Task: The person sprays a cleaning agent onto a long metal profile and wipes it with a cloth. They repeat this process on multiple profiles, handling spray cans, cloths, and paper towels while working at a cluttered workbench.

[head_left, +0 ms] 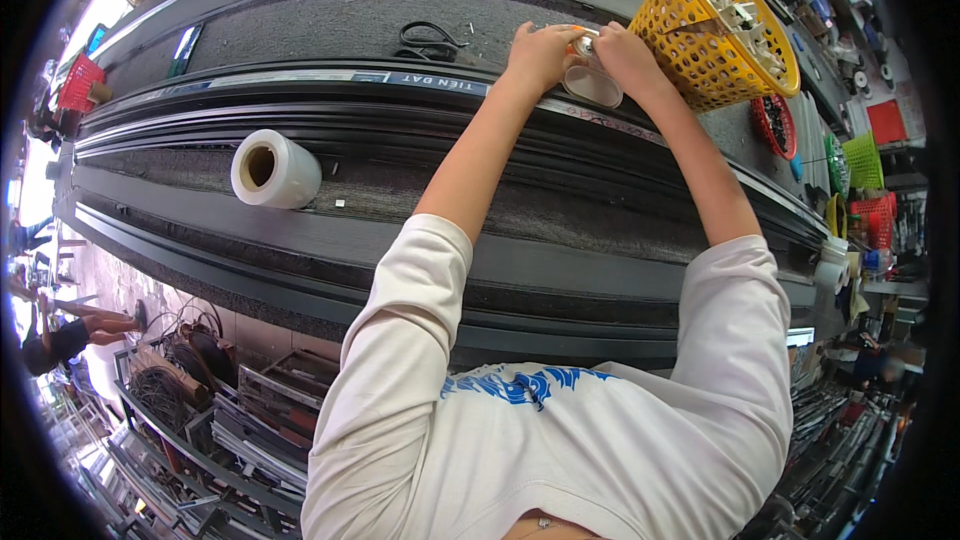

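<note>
Both arms reach to the far side of the bench. My left hand (541, 56) is closed, its fingertips pinching at a small orange-and-white item (579, 36). From the other side my right hand (627, 57) is closed at the same spot, and the fingers hide most of what is held. Just below the fingers is a clear, rounded plastic piece (592, 87); whether it joins the held item I cannot tell. Right beside my right hand stands a yellow perforated basket (690, 45) full of small pale parts.
Long dark metal profiles (330, 165) run across the bench. On them lies a roll of clear wrap (290, 172). A black cable loop (430, 43) rests left of my hands. Red basket (775, 127) stands at the right. Far left, a person's legs (105, 323) show.
</note>
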Demonstrator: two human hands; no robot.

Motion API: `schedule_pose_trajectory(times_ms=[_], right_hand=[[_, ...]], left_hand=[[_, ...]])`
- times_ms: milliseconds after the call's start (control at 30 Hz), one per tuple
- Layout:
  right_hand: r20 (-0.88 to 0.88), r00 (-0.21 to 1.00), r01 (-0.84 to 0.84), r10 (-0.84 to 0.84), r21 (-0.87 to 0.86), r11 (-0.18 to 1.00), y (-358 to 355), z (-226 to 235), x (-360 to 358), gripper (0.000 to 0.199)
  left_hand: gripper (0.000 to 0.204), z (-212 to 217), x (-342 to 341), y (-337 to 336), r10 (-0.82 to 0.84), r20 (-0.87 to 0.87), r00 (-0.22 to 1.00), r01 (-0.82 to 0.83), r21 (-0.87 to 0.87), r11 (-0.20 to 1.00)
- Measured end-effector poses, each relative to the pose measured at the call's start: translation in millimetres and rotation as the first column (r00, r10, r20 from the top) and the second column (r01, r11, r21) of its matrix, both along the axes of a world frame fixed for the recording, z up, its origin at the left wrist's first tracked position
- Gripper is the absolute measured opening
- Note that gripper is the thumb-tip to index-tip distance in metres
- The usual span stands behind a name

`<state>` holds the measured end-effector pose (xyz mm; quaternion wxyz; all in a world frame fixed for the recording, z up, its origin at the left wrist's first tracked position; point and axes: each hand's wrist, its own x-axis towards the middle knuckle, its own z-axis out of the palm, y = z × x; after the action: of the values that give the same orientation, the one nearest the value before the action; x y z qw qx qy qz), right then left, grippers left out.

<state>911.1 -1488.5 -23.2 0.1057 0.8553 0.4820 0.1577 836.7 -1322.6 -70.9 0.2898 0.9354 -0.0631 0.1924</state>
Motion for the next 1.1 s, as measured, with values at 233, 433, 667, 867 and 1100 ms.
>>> schedule_pose_trajectory(times_ms=[233,433,667,867,1100], right_hand=[[-0.043,0.981,-0.191,0.192,0.023,0.981,-1.5,8.1,2.7,0.005],[0.019,0.984,-0.175,0.175,0.188,0.967,-13.3,7.7,-2.1,0.005],[-0.256,0.959,0.208,-0.122,0.34,0.917,-1.1,3.5,-14.4,0.02],[-0.239,0.949,0.23,-0.205,0.081,0.97,3.8,12.8,-1.6,0.03],[-0.327,0.939,-0.09,0.107,0.064,0.994,5.0,31.4,17.4,0.016]], left_hand=[[0.047,1.2,-0.9,0.6,-0.013,0.009,1.0,0.013,-0.001,1.0],[0.047,8.7,-3.6,1.7,0.017,0.008,1.0,-0.017,0.026,1.0],[0.055,4.3,1.2,3.1,0.011,-0.119,0.993,-0.005,0.054,0.999],[0.06,-8.0,8.1,-5.9,-0.065,0.013,0.998,0.063,0.131,0.989],[0.062,1.3,5.1,-5.2,-0.026,-0.011,1.0,0.028,0.195,0.98]])
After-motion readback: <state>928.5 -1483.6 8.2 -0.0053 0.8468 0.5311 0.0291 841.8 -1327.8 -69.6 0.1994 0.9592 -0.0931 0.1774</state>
